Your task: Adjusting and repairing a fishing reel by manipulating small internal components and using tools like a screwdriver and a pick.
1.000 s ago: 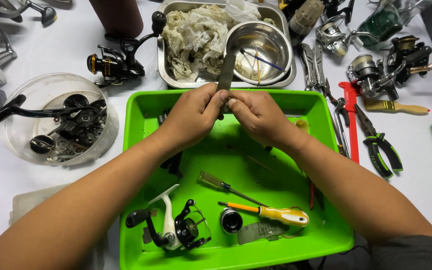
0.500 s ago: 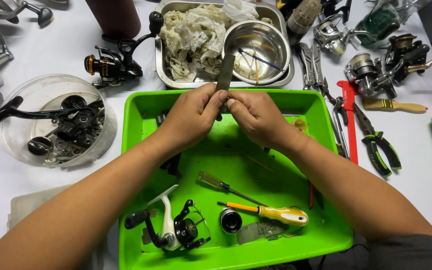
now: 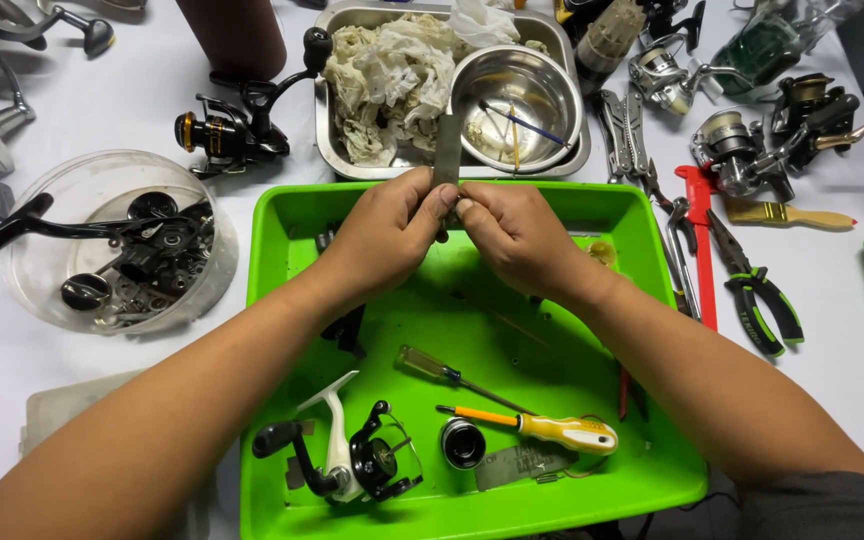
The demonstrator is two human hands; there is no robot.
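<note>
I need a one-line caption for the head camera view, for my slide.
Left hand and right hand grip a flat grey metal strip above a bright green plastic tray holding a white spinning reel.

Reel-repair workbench: fishing reels [image 3: 227, 135], pliers [image 3: 752, 285]

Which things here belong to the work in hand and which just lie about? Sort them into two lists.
In hand:
left hand
right hand
flat grey strip, pinched by both hands
green tray beneath them

Lying about:
yellow-handled screwdriver
white reel
steel bowl
crumpled rags
green-handled pliers
paintbrush
</note>
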